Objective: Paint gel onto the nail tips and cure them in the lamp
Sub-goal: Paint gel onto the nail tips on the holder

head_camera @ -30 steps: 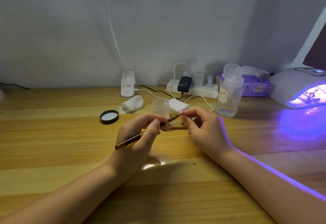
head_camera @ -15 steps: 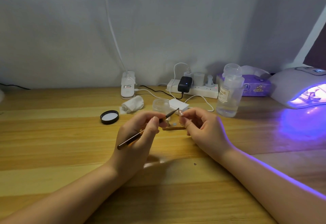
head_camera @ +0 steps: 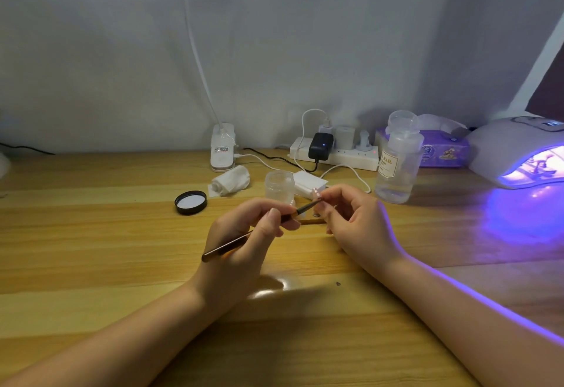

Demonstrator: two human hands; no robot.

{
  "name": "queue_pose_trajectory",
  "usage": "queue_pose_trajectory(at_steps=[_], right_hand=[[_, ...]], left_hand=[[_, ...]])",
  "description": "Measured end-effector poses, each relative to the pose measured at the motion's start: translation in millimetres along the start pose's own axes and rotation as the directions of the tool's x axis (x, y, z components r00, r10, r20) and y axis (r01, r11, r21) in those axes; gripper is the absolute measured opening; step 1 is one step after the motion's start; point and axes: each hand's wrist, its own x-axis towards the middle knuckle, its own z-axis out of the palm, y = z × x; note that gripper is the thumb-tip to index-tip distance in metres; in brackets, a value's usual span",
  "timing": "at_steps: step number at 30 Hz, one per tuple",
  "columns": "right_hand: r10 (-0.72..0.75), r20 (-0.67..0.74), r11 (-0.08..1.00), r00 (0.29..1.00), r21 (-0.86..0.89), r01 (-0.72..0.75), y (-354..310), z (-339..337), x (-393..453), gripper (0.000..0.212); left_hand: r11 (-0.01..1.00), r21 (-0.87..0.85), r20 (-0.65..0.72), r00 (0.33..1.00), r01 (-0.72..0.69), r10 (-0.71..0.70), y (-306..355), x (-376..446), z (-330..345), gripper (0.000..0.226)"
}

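While the left hand (head_camera: 244,243) pinches a brush (head_camera: 259,231) and the right hand (head_camera: 354,222) a nail tip (head_camera: 316,193), the bottle (head_camera: 396,164) reads "NAIL".

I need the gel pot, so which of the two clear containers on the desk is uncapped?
The short jar behind the brush; the tall labelled bottle is capped.

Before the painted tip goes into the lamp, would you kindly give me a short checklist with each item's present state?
1. Left hand grips the brush: ok.
2. Right hand pinches the nail tip: ok.
3. Brush end at the tip: ok.
4. Gel coat even: cannot tell.
5. Curing lamp lit violet: ok.
6. Lamp opening free: cannot tell.
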Motion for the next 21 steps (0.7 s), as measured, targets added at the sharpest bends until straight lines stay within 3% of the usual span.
queue_pose_trajectory(at_steps=[21], right_hand=[[-0.045,-0.019,0.999,0.999,0.011,0.045,-0.8,-0.1,-0.6,0.01]], left_hand=[[0.999,0.039,-0.061,0.998,0.012,-0.01,-6.8,1.8,-2.5,0.028]])
